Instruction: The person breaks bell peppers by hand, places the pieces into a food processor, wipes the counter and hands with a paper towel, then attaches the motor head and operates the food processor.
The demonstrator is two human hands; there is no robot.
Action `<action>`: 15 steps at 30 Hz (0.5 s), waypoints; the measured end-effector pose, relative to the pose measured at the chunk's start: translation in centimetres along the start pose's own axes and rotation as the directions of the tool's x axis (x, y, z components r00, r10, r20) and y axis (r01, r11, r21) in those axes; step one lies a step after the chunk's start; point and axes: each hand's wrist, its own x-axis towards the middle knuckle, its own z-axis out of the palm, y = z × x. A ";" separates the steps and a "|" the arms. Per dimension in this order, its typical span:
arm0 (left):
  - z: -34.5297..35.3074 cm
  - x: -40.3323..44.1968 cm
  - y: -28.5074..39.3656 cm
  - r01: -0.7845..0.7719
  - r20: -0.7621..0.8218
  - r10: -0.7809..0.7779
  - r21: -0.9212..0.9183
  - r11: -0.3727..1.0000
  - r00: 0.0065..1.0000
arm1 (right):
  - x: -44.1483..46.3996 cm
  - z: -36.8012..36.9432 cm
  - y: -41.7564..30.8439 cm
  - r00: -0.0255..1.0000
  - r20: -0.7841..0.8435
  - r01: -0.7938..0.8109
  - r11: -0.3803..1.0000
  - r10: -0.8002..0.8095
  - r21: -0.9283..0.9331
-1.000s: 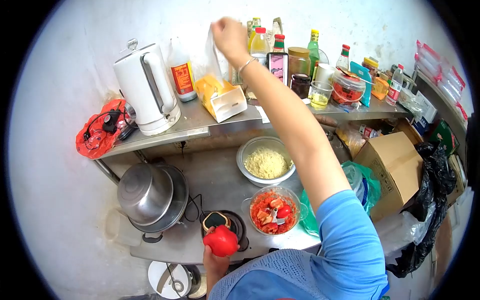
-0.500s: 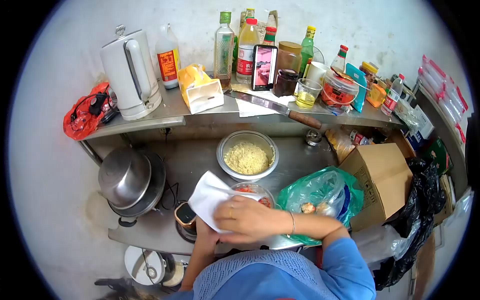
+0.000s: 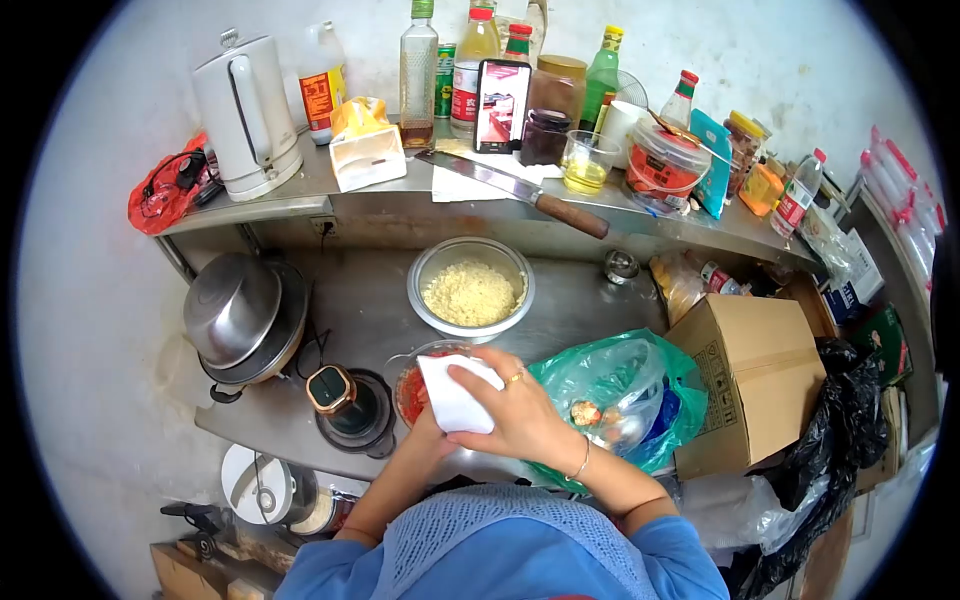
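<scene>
A white paper towel (image 3: 455,400), folded into a compact pad, is between my two hands above the counter's front part. My right hand (image 3: 522,408), with a ring and a bracelet, grips it from the right with fingers over its top edge. From below left, my left hand (image 3: 428,440) holds the paper's lower side, its fingers mostly hidden. Just behind the paper is a clear bowl (image 3: 408,385) with chopped red food, partly covered by the paper. Farther back stands a metal pot (image 3: 420,305) holding pale yellow crumbly food.
A dark appliance base (image 3: 340,405) sits left of my hands, beside an upturned metal bowl (image 3: 235,300). To the right lie a green plastic bag (image 3: 690,400) and a cardboard box (image 3: 765,370). On the shelf rest a cleaver (image 3: 500,185), phone (image 3: 502,105), kettle (image 3: 250,120) and several bottles.
The white paper towel went from a broad loose sheet to a smaller folded pad. My right hand now grips its right side. The camera view has shifted slightly.
</scene>
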 end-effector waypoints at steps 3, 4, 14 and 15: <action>0.3 0.1 -1.2 0.050 -0.024 -0.052 -0.069 0.996 0.998 | -1.2 -0.4 1.2 0.995 -0.073 0.076 0.996 -0.072 0.050; 0.7 0.1 -1.5 0.053 -0.014 -0.054 -0.036 0.998 0.998 | -1.5 -0.2 1.7 0.995 -0.074 0.078 0.996 -0.074 0.052; 2.5 0.4 -3.7 0.134 -0.121 -0.112 0.187 0.973 0.986 | -3.1 0.9 6.1 0.813 0.005 -0.339 0.467 0.582 0.817; 2.6 0.4 -3.5 0.166 -0.117 -0.147 0.176 0.970 0.982 | -3.0 1.0 6.6 0.771 0.038 -0.333 0.352 0.635 0.875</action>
